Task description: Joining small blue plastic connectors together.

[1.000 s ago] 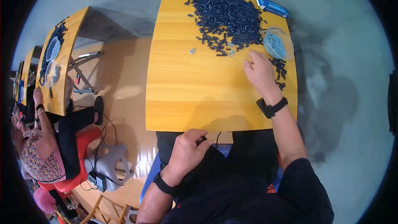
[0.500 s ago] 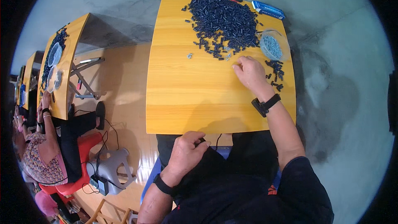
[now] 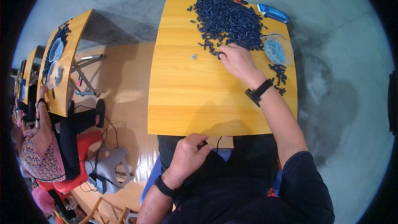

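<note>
Bearing pale printing too small to read, the blue-and-white carton lies at the table's far right corner. Hands: the right hand is partly curled, fingertips at the near edge of the black cylindrical pieces, which lie heaped on the far half of the table; the left hand is loosely curled above the lap, near the table edge. Whether either grips a piece cannot be determined.

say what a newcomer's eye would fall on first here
Probably the big heap of small dark pieces at the far end of the yellow table, with the right hand at its near edge. Next, the tub of pale blue bits at the table's right edge, then the red seat at lower left.
</note>
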Demonstrator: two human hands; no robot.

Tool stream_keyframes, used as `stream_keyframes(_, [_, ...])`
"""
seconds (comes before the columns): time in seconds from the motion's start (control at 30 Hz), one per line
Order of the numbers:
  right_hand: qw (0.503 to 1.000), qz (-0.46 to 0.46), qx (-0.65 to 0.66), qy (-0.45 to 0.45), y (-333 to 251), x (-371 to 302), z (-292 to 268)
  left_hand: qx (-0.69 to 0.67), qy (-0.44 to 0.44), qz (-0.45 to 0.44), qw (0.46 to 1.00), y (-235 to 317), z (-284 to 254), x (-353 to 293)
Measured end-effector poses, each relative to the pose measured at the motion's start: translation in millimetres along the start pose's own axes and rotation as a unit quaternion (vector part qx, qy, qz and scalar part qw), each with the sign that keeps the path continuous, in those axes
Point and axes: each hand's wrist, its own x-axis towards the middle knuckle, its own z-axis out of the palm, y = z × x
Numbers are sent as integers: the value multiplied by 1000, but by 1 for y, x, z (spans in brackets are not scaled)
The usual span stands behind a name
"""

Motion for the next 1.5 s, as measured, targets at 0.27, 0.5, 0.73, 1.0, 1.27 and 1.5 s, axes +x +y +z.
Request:
stream_keyframes(0.27, [997,-7,-59,-42,4,13,7,5,2,11,1000,1,-2,2])
stream_keyframes(0.5, [998,1,-43,-36,9,14,9,2,6,9,1000,2,-1,1])
stream_keyframes(0.73, [903,135,405,-42,-33,-24,-8,-99,99,-21,990,5,-3,-2])
stream_keyframes(1.0, [796,106,565,-189,-86,-77,-40,-266,176,61,946,0,-8,2])
stream_keyframes(1.27, [727,84,637,-242,-109,-109,-37,-328,139,101,929,13,-7,-4])
stream_keyframes(1.5, [725,90,638,-243,-116,-116,-37,-314,144,129,930,12,-11,-3])
